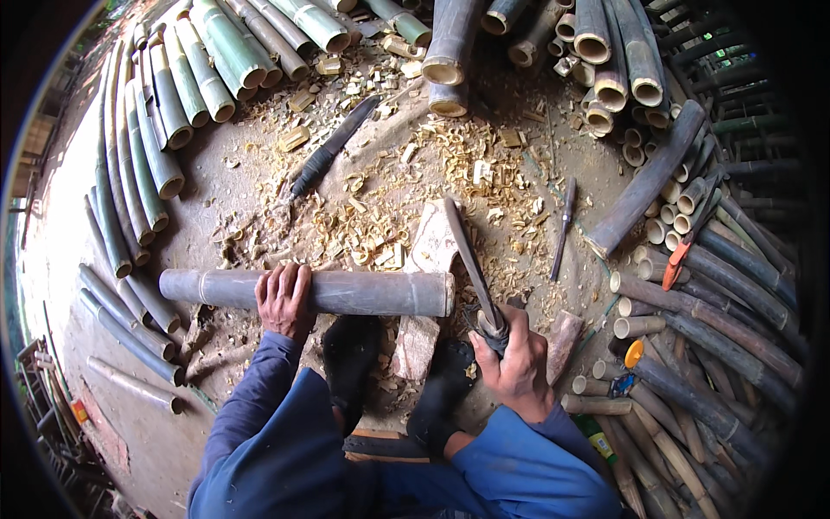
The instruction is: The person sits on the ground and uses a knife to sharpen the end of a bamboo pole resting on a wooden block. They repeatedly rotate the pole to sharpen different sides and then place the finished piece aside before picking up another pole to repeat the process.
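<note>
A thick dark bamboo piece (372, 293) lies crosswise in front of me, its right end over a pale flat block (417, 349). My left hand (284, 298) is wrapped over it, left of its middle. My right hand (516, 356) grips the wrapped handle of a knife (470, 259). Its long narrow blade points up and away, just past the bamboo's right end. On the ground beyond lies a second, broader knife (335, 145) with a dark wrapped handle. A thin dark rod-like tool (564, 229) rests farther right.
Wood shavings and chips (363, 216) cover the ground ahead. Green bamboo poles (225, 52) fan out at the far left, and more bamboo (640, 52) is stacked far right. Along the right are bamboo lengths (718, 320) and an orange-handled tool (677, 262). My dark-covered feet (353, 355) stand near the block.
</note>
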